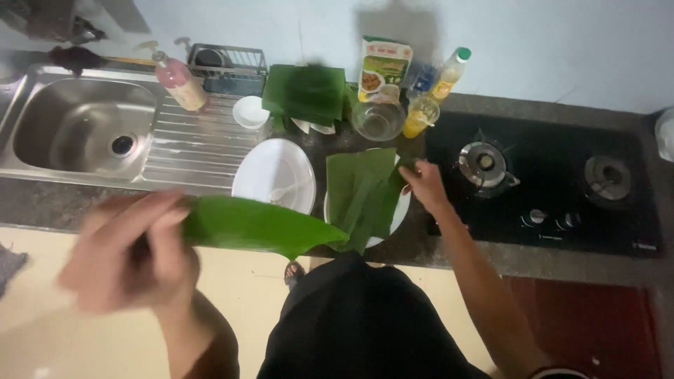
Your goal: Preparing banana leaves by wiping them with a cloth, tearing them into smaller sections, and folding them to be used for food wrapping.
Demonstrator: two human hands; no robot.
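The left hand (pixel 130 249), blurred, grips one end of a banana leaf strip (pixel 260 226), whose long axis runs rightward toward the leaf-lined plate (pixel 401 209). The right hand (pixel 425 184) is nearer that plate, fingers pinching its leaves (pixel 361 193). Left of it sits a white plate (pixel 274 172) holding a spoon; right, the gas hob (pixel 547 186)

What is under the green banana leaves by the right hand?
A round white plate shows at the right edge and below the flat green banana leaves, where the right hand touches them. The leaves cover the plate's middle, so anything lying there cannot be seen.
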